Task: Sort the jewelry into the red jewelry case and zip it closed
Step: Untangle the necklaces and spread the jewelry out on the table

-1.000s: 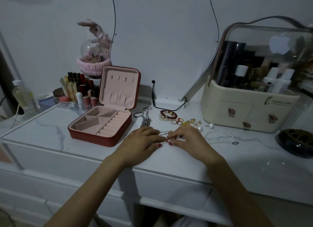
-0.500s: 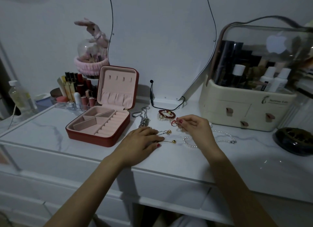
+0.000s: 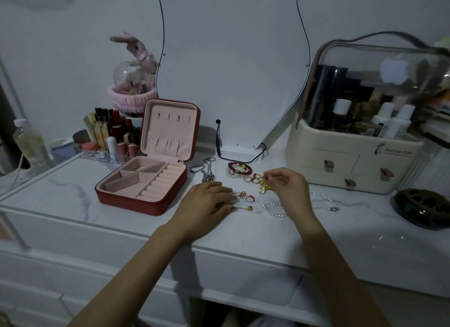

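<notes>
One view only, head cam. Step in hand: picking up loose jewelry, nothing in the case (image 3: 143, 180) yet by the look of its pink compartments. Case sits open on the tabletop (image 3: 60, 195), lid upright, to the left of both hands, near the left one but not touching.

Left hand (image 3: 207, 201) lies flat, fingers straight, fingertips on the small earrings (image 3: 241, 195) and beside a gold-ball pin (image 3: 244, 208). Right hand (image 3: 285, 183) hovers curled over the rings (image 3: 253, 179), thumb and forefinger close as if pinching; can't tell if anything is held. Gold charm (image 3: 263, 187) just under that hand. Pearl strand (image 3: 272, 208) runs beneath the right wrist. Red bead bracelet (image 3: 239, 168) and chain (image 3: 207, 170) lie behind the hands, between them and the mirror (image 3: 231, 58).

Next move, my guess: secure one ring, carry it left to the ring rolls. Small pieces, fiddly pinch needed.
</notes>
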